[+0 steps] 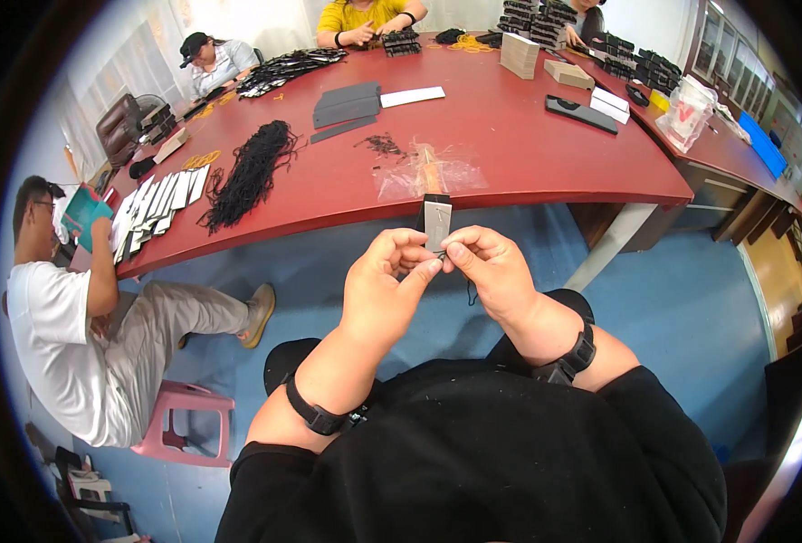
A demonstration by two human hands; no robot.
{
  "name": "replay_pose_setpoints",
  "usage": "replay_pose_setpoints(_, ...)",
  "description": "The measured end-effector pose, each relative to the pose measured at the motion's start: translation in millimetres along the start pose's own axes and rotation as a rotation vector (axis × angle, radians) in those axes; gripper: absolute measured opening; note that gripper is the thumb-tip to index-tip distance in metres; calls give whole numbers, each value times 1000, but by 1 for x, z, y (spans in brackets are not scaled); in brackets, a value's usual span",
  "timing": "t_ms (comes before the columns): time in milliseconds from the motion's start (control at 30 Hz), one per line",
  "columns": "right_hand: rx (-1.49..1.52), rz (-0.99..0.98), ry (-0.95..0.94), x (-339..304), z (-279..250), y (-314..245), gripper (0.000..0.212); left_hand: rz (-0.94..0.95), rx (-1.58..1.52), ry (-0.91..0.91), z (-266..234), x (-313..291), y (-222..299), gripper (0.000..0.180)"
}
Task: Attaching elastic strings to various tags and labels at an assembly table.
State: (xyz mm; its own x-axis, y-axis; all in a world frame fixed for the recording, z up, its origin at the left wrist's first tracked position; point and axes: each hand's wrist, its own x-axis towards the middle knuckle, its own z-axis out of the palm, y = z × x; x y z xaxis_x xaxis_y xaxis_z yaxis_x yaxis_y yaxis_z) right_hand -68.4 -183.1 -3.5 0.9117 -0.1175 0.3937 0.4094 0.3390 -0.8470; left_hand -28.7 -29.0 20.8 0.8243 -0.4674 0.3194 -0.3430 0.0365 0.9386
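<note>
Just past the table's near edge, both my hands meet at a narrow grey card [438, 222] with a black strip behind it. Pinched between thumb and fingertips of my left hand [392, 271] is a thin black cord [471, 291] at the card's lower end. My right hand [491, 267] also pinches at the cord, its fingertips touching the card's edge. A loose end of the cord dangles below my right fingers. Exactly how the cord passes around the card is hidden by my fingertips.
On the red table [546, 172] lie a clear plastic sheet [455, 176], a bundle of black cords [254, 172], white-and-black cards [157, 208] and dark grey boards [347, 104]. A person [84, 335] sits at left on a pink stool [188, 421]. Others work across the table.
</note>
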Motion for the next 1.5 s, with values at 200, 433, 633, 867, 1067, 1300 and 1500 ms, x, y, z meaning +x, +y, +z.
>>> replay_pose_setpoints(200, -15, 15, -129, -2, -5, -3, 9, -119, -326, -178, -4, 2, -1, 16)
replay_pose_setpoints(433, -46, 107, -199, -3, -13, -10, 11, -30, 74, -224, -10, 5, 0, 7)
replay_pose_setpoints(633, -200, 215, -91, 1, -12, -11, 13, 452, 564, -105, -13, 5, 4, 10)
replay_pose_setpoints(867, -542, 263, -118, 2, -7, -26, 13, 606, 777, -43, -13, 7, 9, 18)
replay_pose_setpoints(1067, -829, -26, -55, 7, 0, -29, 10, 530, 827, -36, -21, -3, 31, 44)
replay_pose_setpoints(1300, -988, -272, -180, 8, 9, -34, 8, 359, 776, -105, -14, 12, 27, 25)
replay_pose_setpoints(1500, -1107, -477, -212, 14, 7, -39, 6, 158, 638, -155, -19, 15, 28, 12)
